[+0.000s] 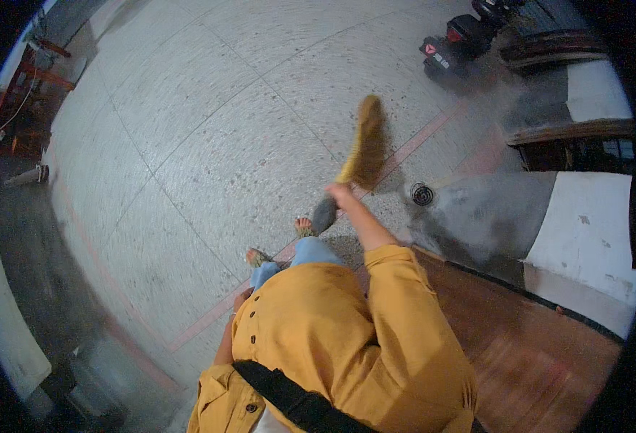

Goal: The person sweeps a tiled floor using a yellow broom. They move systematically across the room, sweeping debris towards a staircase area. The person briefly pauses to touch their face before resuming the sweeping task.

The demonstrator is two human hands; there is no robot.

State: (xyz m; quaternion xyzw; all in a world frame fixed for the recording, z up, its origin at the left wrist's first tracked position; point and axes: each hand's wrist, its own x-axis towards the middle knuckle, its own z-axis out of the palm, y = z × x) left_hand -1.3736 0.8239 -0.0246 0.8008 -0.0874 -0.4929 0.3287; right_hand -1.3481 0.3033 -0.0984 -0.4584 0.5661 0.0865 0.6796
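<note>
Broom point(367, 148), yellow and fibrous, is tapering toward the grip and widening into a flat, slightly curved fan; the edges are blurring, so single strands are not resolving. Colour is running from bright yellow along the left edge to dull brown on the right. It is extending ahead of the person, over the speckled grey floor point(209, 137); contact with the floor cannot be told. The right hand point(343, 193) is closing around its narrow end. A dark grey, rounded piece point(324, 215) is showing on the near side of that hand. The left hand point(241, 298) is lying mostly hidden beside the mustard shirt point(296, 310); its state cannot be told.

Surroundings: a dark, ringed disc point(422, 193) is sitting right of the broom. A dark motorbike point(456, 47) is standing farther off, upper right. Two feet point(303, 226) are standing near the grey piece.
</note>
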